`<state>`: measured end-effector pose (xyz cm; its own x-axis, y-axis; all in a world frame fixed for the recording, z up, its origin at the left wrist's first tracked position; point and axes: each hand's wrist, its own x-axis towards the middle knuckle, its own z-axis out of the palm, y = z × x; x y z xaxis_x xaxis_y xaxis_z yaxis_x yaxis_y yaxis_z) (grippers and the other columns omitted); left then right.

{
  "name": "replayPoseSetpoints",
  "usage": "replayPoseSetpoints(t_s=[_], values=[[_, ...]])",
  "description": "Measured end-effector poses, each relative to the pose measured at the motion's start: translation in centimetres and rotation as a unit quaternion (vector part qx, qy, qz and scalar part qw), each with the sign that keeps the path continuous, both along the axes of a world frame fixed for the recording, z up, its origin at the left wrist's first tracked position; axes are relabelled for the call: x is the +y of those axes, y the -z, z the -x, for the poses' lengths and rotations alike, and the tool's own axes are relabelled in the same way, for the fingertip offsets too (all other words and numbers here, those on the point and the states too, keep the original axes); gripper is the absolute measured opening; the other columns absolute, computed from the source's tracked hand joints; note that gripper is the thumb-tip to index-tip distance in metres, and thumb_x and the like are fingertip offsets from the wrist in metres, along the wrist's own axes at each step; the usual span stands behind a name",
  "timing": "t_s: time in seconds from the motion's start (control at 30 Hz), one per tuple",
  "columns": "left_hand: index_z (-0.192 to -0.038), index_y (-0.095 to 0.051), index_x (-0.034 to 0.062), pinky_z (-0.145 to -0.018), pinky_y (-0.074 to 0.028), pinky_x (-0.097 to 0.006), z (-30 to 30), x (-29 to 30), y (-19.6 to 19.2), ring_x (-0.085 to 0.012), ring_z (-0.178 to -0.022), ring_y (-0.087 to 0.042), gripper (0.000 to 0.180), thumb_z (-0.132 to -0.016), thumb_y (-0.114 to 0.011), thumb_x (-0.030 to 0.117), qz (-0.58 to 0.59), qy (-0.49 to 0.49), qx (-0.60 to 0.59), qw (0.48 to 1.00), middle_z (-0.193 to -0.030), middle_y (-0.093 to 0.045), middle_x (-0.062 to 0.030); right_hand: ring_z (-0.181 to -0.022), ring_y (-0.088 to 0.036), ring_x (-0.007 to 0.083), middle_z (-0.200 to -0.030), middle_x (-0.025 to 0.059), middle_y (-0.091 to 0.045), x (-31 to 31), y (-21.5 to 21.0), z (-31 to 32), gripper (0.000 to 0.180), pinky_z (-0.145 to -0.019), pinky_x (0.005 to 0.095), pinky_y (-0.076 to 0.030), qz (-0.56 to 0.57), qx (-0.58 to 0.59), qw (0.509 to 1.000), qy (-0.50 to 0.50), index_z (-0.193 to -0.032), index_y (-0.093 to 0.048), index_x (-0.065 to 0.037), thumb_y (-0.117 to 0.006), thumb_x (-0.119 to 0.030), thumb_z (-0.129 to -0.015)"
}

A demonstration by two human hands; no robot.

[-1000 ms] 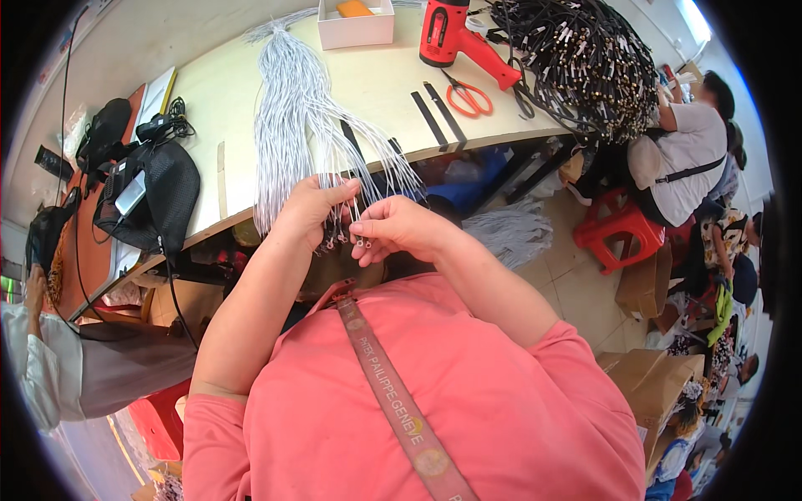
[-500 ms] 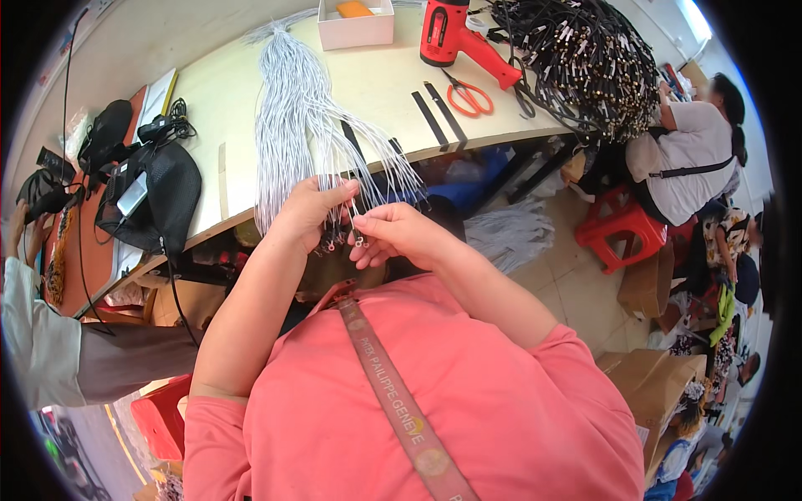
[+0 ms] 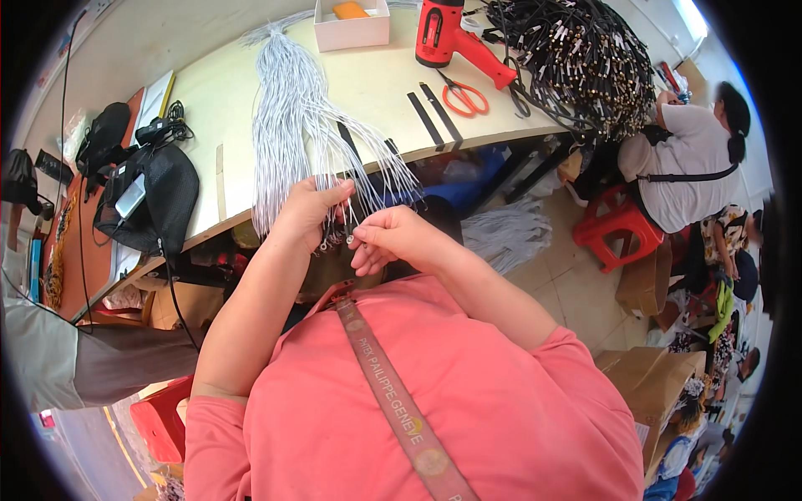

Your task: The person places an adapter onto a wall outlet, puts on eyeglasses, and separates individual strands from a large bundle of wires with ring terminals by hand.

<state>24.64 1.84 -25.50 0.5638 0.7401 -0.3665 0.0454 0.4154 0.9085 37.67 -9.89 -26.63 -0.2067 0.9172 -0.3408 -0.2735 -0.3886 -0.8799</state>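
Note:
A long bundle of thin white wires [image 3: 288,108] lies across the table and hangs over its front edge toward me. At the near ends, small metal ring terminals [image 3: 350,240] and dark sleeves show. My left hand [image 3: 307,219] is closed on several of these wires just above their ends, thumb on top. Close beside it, my right hand [image 3: 399,240] pinches one wire's end near its ring terminal, with the other fingers curled below. Exactly how the right fingertips grip the small end is hard to see.
On the table [image 3: 221,108] are a white box [image 3: 351,33], a red heat gun [image 3: 459,46], orange-handled scissors [image 3: 465,98], black strips [image 3: 439,113] and a pile of black cables [image 3: 576,71]. A black mesh bag [image 3: 171,200] sits left. One person [image 3: 689,159] sits right on a red stool [image 3: 618,230].
My right hand has shifted slightly, and the ring terminal at its fingertips sits a little further left and higher. My left hand keeps its hold. The person at the far left has moved an arm.

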Motion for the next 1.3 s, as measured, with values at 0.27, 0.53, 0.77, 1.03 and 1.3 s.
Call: replayPoseSetpoints(t_s=[0.27, 0.53, 0.77, 1.03, 1.3], values=[[-0.086, -0.057, 0.0016, -0.05, -0.04, -0.025, 0.2, 0.3, -0.1, -0.0113, -0.056, -0.049, 0.016, -0.077, -0.067, 0.01, 0.025, 0.015, -0.009, 1.0, -0.069, -0.057, -0.0033, -0.072, -0.065, 0.0171, -0.083, 0.0109, -0.064, 0.1, -0.9, 0.0, 0.026, -0.061, 0.0251, -0.05, 0.017, -0.004, 0.998, 0.06, -0.089, -0.059, -0.004, -0.055, -0.03, -0.088], [-0.087, -0.058, 0.0011, -0.052, -0.041, -0.024, 0.1, 0.1, -0.2, -0.0102, -0.057, -0.05, 0.015, -0.078, -0.066, 0.01, 0.022, 0.014, -0.012, 1.0, -0.073, -0.058, -0.0035, -0.061, -0.06, 0.0113, -0.071, 0.0036, -0.061, 1.0, 0.2, 0.4, 0.021, -0.055, 0.0225, -0.047, -0.003, 0.004, 0.997, 0.081, -0.081, -0.059, -0.006, -0.061, -0.027, -0.084], [-0.088, -0.059, 0.0015, -0.052, -0.042, -0.024, 0.2, 0.5, 0.5, -0.01, -0.057, -0.051, 0.015, -0.078, -0.066, 0.009, 0.011, 0.023, -0.018, 1.0, -0.073, -0.059, -0.0034, -0.05, -0.056, 0.0107, -0.063, 0.0036, -0.058, 0.8, 0.1, 0.2, 0.02, -0.044, 0.021, -0.045, -0.004, -0.009, 0.997, 0.074, -0.076, -0.056, -0.005, -0.062, -0.022, -0.084], [-0.086, -0.057, 0.0017, -0.053, -0.04, -0.025, -0.1, -0.3, -0.4, -0.0113, -0.058, -0.049, 0.014, -0.077, -0.066, 0.008, 0.021, 0.002, -0.014, 1.0, -0.07, -0.057, -0.0037, -0.052, -0.06, 0.0146, -0.065, 0.0087, -0.061, 0.4, 0.1, 0.2, 0.02, -0.046, 0.0235, -0.048, 0.002, 0.019, 0.998, 0.063, -0.08, -0.055, -0.003, -0.06, -0.021, -0.085], [-0.086, -0.057, 0.0024, -0.054, -0.041, -0.025, -0.2, 0.0, 0.1, -0.0119, -0.058, -0.049, 0.013, -0.077, -0.066, 0.008, 0.013, -0.004, -0.01, 1.0, -0.068, -0.056, -0.0027, -0.056, -0.062, 0.0163, -0.069, 0.0089, -0.062, 0.4, -0.1, 0.5, 0.022, -0.05, 0.0239, -0.049, 0.016, 0.011, 0.997, 0.08, -0.084, -0.054, -0.004, -0.06, -0.025, -0.085]])
